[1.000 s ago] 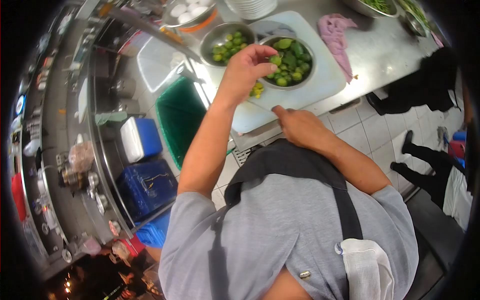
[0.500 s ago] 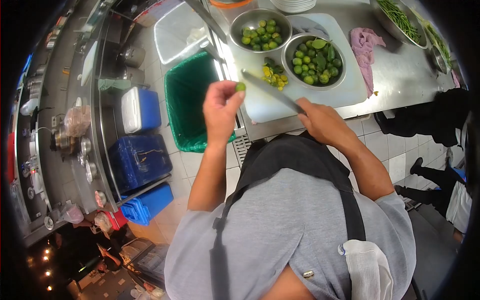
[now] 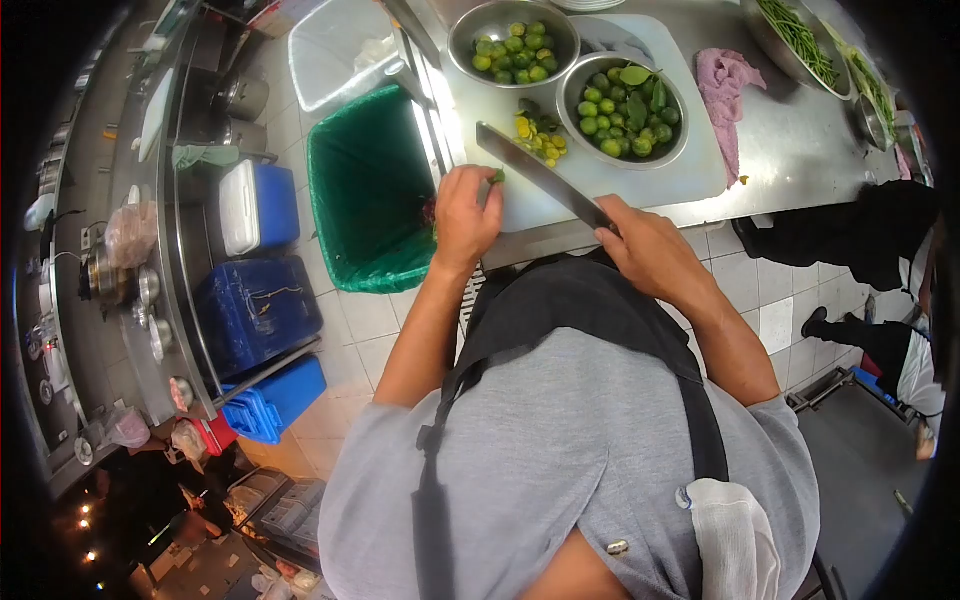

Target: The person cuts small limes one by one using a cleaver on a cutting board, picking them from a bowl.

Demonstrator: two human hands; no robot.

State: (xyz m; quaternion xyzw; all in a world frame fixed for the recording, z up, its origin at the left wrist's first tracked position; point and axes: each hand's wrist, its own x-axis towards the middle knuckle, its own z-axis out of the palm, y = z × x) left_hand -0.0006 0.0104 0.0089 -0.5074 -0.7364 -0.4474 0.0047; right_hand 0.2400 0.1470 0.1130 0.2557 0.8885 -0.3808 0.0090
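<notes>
Between the thumb and fingers of my left hand (image 3: 468, 218) is a small green lime (image 3: 497, 176), at the near left edge of the white cutting board (image 3: 690, 180). My right hand (image 3: 655, 250) grips the handle of a knife (image 3: 545, 178), whose blade lies slanted over the board, pointing up and left. Just beyond the blade sit yellow-green trimmings (image 3: 541, 138). A steel bowl of limes with leaves (image 3: 622, 112) stands on the board, and a second steel bowl of limes (image 3: 514, 48) is behind it to the left.
A green-lined bin (image 3: 370, 190) stands left of the counter. Right of the board lies a pink cloth (image 3: 728, 100), with a bowl of green beans (image 3: 800, 45) beyond. Blue-and-white coolers (image 3: 262, 208) sit farther left. Other people's dark-clothed legs (image 3: 850, 235) show at the right.
My left hand went from the leafy bowl to the board's left edge with a lime, then slightly right and down. The knife has come up over the board. The view has shifted.
</notes>
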